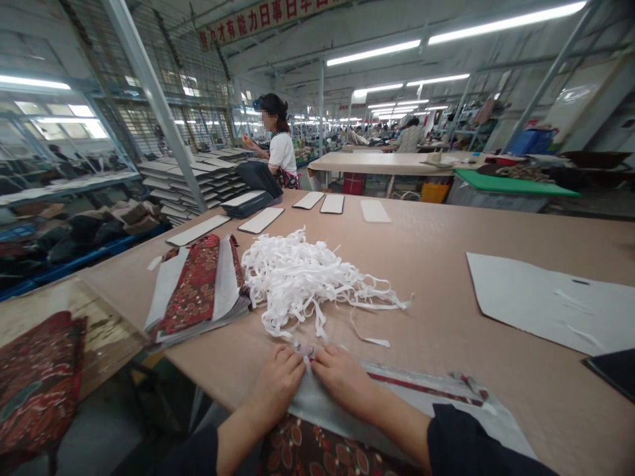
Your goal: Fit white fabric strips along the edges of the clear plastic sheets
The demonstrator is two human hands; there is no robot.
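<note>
My left hand (280,377) and my right hand (342,380) are side by side at the table's near edge, fingers closed on the top edge of a patterned fabric piece (317,449) with a greyish-white backing. The fabric is dark red-brown with a leaf print and spreads to the right under my right forearm. Just beyond my fingertips lies a tangled heap of white strips (302,277). Left of the heap is a stack of similar red patterned and white pieces (193,291).
White rectangular boards (261,220) lie along the far side of the brown table (426,264). A large white sheet (550,297) rests at the right, near a black item (615,373). Patterned fabric (40,383) hangs at far left. A person (282,152) stands beyond the table.
</note>
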